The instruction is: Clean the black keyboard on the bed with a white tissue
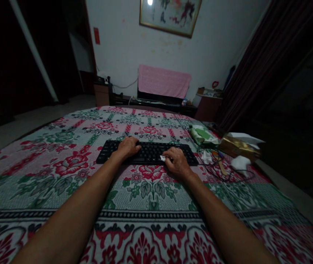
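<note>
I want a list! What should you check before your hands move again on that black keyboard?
1. The black flat keyboard lies level on the flowered bedspread: ok.
2. The left hand rests on the keyboard's left end: ok.
3. The right hand pinches a small white wad against the keys: ok.
4. The black cable lies to the right, apart from both hands: ok.
5. The green-and-white packet lies past the keyboard's right end, not on it: ok.
6. Whether the wad is damp or dry: cannot tell.
</note>
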A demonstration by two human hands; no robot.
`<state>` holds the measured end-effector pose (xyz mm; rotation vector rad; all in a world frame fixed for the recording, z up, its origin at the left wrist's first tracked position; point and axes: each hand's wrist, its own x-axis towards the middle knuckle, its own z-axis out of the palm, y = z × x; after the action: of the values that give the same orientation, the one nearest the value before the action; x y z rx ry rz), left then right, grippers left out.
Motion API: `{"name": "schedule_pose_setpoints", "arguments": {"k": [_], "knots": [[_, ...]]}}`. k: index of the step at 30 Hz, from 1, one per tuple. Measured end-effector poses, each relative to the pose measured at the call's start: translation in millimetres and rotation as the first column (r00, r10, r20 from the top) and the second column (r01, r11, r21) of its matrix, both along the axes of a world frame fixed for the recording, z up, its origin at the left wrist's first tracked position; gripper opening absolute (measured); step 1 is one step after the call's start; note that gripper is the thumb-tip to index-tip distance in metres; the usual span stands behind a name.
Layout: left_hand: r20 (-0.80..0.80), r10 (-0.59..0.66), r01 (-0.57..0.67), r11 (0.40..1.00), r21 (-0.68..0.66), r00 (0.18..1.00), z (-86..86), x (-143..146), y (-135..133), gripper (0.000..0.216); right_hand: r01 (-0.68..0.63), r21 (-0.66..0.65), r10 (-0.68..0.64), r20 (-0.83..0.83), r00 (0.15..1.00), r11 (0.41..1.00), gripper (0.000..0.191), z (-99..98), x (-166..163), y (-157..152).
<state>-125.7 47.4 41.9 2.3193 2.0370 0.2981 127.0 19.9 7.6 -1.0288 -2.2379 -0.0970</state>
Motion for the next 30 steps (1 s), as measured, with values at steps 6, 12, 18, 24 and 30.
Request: {"name": "schedule_pose_setpoints", "arguments": {"k": [6, 12, 18, 24, 30], "knots": [[-0.004, 0.072, -0.071, 0.995, 0.066, 0.997, 11.6, 28.5, -9.8, 0.036, -0.029, 0.001, 0.029, -0.005, 1.0, 1.0, 0.021, -1.2, 0.2, -4.2], [0.014, -0.135, 0.132, 0.982, 0.135, 0.991, -2.9, 62.2, -11.0, 0.032, -0.009, -0.022, 0.009, -0.001, 1.0, 1.0, 0.021, -0.2, -0.9, -8.1], [-0.031, -0.216, 0.217, 0.952, 0.216, 0.976, -18.3, 61.0, -7.4, 0.031, 0.006, -0.053, -0.006, 0.005, 1.0, 0.999, 0.022, 3.4, -1.4, -11.9], [-0.046, -0.248, 0.252, 0.933, 0.259, 0.968, -24.9, 54.1, -3.4, 0.032, 0.053, -0.051, -0.051, 0.046, 0.998, 0.997, 0.019, 4.5, -3.2, -10.4], [-0.015, -0.249, 0.244, 0.934, 0.261, 0.969, -28.1, 51.8, -0.8, 0.032, 0.162, -0.056, -0.16, 0.048, 0.986, 0.985, 0.016, 5.4, -0.6, -5.3]]}}
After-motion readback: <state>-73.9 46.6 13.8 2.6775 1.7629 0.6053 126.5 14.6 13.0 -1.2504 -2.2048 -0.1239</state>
